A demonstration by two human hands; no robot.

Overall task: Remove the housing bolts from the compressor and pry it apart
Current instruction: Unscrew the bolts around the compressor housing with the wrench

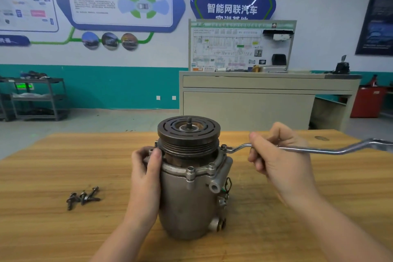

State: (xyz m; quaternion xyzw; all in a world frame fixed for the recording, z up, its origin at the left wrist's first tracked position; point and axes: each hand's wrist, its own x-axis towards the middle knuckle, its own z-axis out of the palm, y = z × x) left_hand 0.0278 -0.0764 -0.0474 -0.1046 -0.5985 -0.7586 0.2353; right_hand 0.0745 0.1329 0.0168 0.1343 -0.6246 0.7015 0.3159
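1. The compressor point(189, 193) stands upright near the front middle of the wooden table point(42, 229), its long axis vertical and its grooved pulley point(188, 134) facing up with a threaded shaft stub at the centre.
2. The left hand point(146, 168) reaches in from the lower edge and wraps the left side of the housing, the thumb pressed against the flange just below the pulley; the other fingers curl round the far side and are hidden.
3. The right hand point(278, 155) comes in from the lower right, fingers curled round the shank of a long offset wrench point(319, 150).
4. The wrench lies roughly level, pointing left to right; its left end sits on a housing bolt point(223, 147) at the right rim of the flange, and its right end is cut off by the picture's edge.
5. At least 2 more bolts point(190, 169) stand in the front of the flange; those behind the pulley cannot be seen.
6. A small heap of loose bolts point(84, 197) lies on the table, well apart to the compressor's left; their count is hard to make out.
7. Beyond the table stands a beige cabinet point(246, 102) carrying a wiring-diagram board point(240, 47).
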